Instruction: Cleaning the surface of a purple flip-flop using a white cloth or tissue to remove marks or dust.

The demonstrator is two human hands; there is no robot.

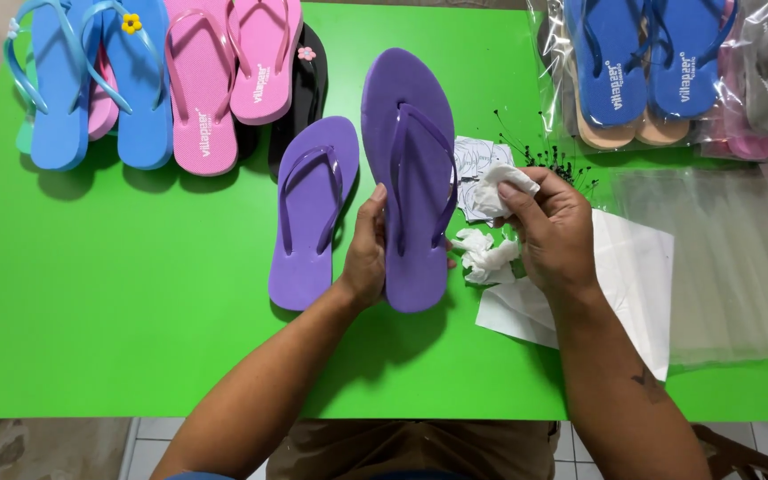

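While the left hand [368,253] steadies a purple flip-flop [409,169] at frame centre, the right hand [551,229] pinches a white paper wad [501,188] just beside it.

Its long axis runs top to bottom; left fingers are clamped on its left edge, right fingers closed on the wad to its right. A smaller purple flip-flop [311,209] lies alongside on the green tabletop [117,302]. Clear bagged blue pairs [646,62] sit upper right; loose blue and pink pairs [144,80] upper left; white paper sheet [633,267] right of centre.
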